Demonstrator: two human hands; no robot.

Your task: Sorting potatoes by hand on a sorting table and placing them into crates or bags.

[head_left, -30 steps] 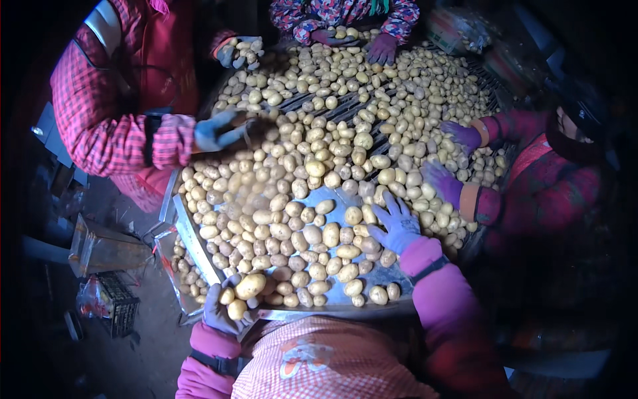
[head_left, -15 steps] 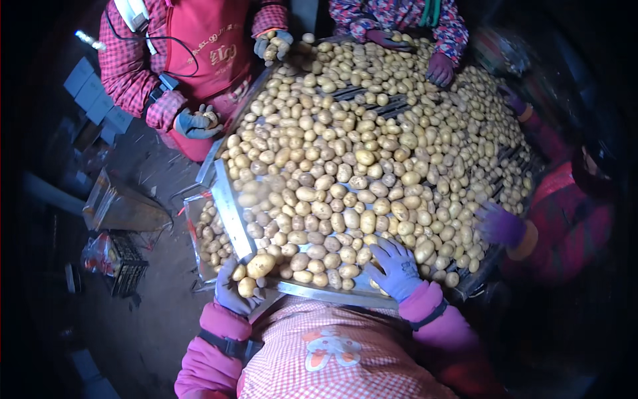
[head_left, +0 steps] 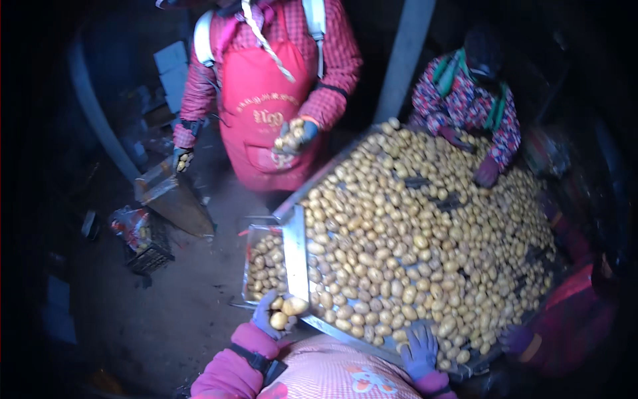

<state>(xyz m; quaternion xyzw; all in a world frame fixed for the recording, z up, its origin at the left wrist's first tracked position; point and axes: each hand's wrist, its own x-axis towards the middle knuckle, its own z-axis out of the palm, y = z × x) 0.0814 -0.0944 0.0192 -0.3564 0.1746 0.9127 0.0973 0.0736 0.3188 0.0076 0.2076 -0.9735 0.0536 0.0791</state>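
potatoes (head_left: pixel 286 314) smooth and round in gloved left hand (head_left: pixel 271 315), right hand (head_left: pixel 419 351) on metal table rim (head_left: pixel 296 256)

Both the left hand (head_left: pixel 274 314) and the right hand (head_left: pixel 420 349) wear knitted cloth gloves, matt and slightly fuzzy. The potatoes (head_left: pixel 425 246) around them have dull, dusty, pale yellow skins. The worktop (head_left: pixel 295 256) edge between the hands is bare sheet metal, grey and faintly shiny. The sleeves look soft cloth.
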